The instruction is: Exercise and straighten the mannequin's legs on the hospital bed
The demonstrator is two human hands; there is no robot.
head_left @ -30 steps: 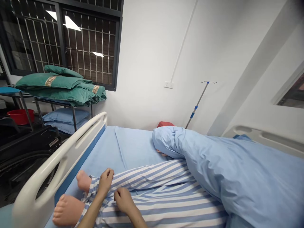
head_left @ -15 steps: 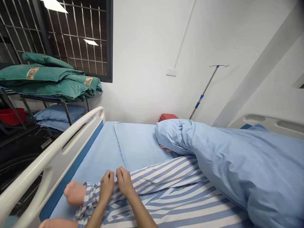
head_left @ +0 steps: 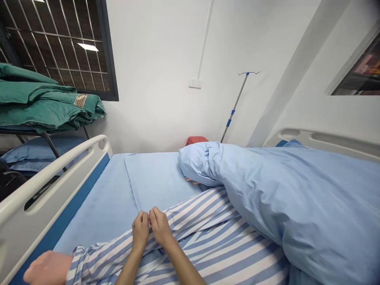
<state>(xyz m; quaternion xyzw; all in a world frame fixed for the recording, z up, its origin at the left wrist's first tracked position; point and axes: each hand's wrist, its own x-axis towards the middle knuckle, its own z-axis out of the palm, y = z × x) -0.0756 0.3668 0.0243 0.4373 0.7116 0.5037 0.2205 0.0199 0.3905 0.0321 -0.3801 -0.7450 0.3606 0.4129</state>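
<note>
Blue-and-white striped trousers point(head_left: 225, 253) cover the legs of a figure lying on the bed, perhaps a mannequin. A pink bare foot point(head_left: 49, 267) sticks out of the far trouser leg at lower left. My left hand point(head_left: 140, 229) is a loose fist over the middle of that leg. Beside it, my right hand point(head_left: 160, 225) is also curled into a fist, thumb side up. Their knuckles nearly touch. Both seem to rest on the striped cloth, but their undersides are hidden. No object shows in either. Fingertips point(head_left: 192, 181) peek out under a light-blue quilt point(head_left: 261, 186).
A white bed rail point(head_left: 59, 166) runs along the left end, and a headboard point(head_left: 332, 138) stands at right. Behind the bed are an IV pole point(head_left: 236, 107) and a red object point(head_left: 196, 140). Green folded bedding point(head_left: 50, 103) lies on a rack at left.
My view has swung to the right. Both fists have moved up the leg, away from the foot, and are closer together.
</note>
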